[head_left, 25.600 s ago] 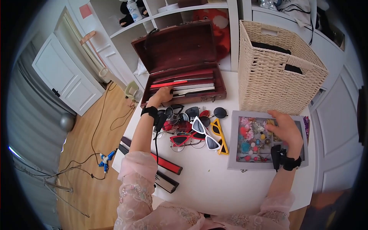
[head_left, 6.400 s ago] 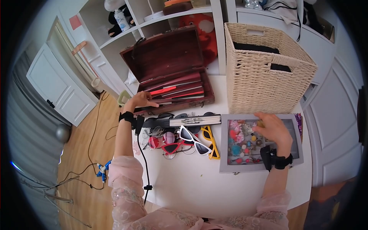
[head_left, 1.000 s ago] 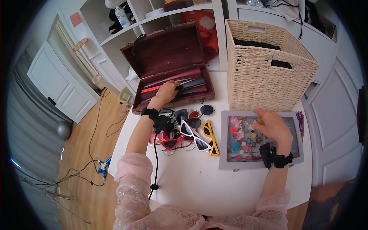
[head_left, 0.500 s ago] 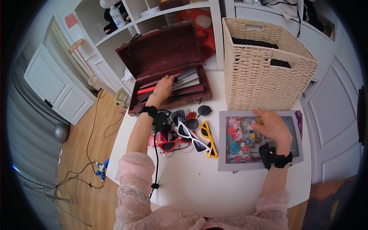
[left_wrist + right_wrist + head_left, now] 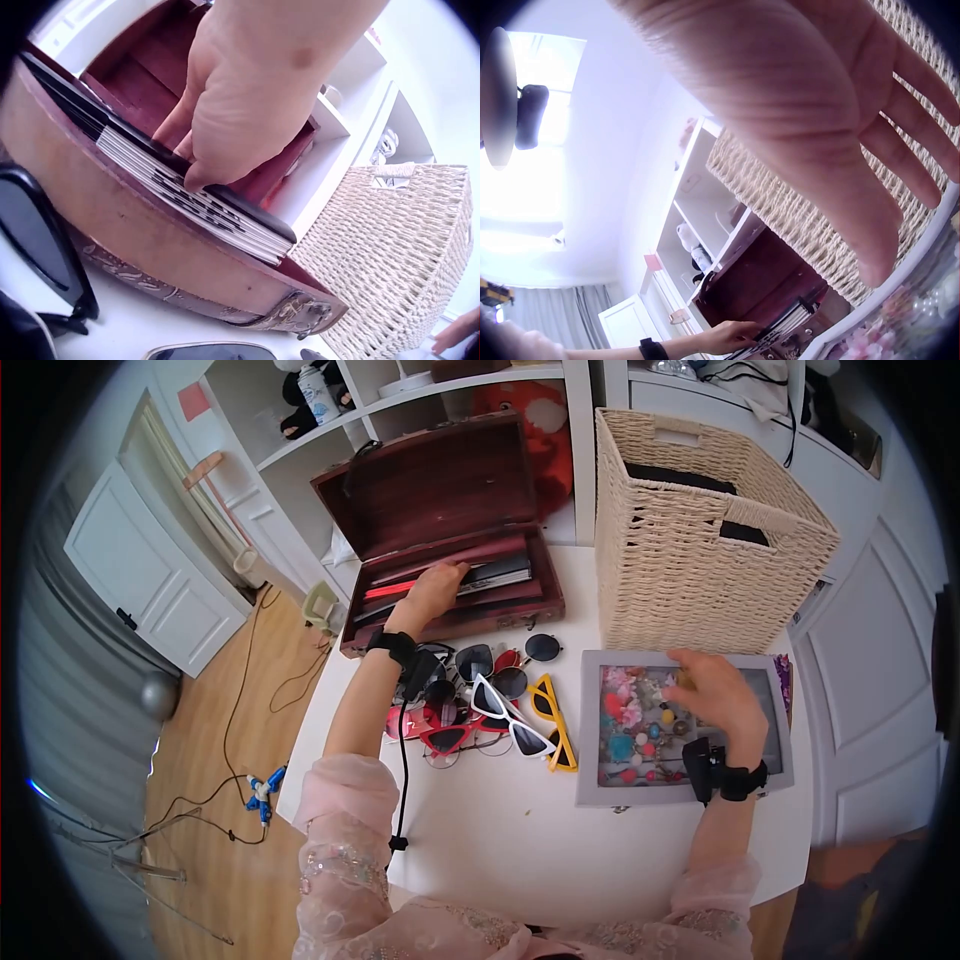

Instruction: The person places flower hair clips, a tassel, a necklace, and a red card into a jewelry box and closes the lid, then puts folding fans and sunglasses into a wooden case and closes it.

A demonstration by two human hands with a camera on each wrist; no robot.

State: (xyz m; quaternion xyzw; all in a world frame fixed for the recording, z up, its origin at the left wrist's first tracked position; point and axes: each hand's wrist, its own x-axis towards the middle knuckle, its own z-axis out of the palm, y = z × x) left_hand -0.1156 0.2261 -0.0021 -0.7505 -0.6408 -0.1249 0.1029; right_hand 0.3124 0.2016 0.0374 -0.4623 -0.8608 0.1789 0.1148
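Note:
My left hand (image 5: 432,592) reaches into the open dark red wooden case (image 5: 435,490) and pinches a folded folding fan (image 5: 502,572). In the left wrist view the fan (image 5: 199,199) shows black outer sticks and white pleats with black print, thumb on the pleats and fingers behind. It lies lengthwise just inside the front wall of the case; other folded fans, one bright red (image 5: 390,589), lie in there too. My right hand (image 5: 722,700), its fingers extended and spread, is over the grey jewellery box (image 5: 590,785), whose clear lid shows flowers and beads.
Several sunglasses lie in front of the case, among them a white pair (image 5: 512,717), a yellow pair (image 5: 555,722) and a red pair (image 5: 447,739). A tall woven basket (image 5: 700,565) stands behind the jewellery box. White shelves (image 5: 585,460) back the table.
Loose fans at the table's left front have gone; the black and white fan that lay across the sunglasses is now in the case under my left hand. My right hand stays at the jewellery box.

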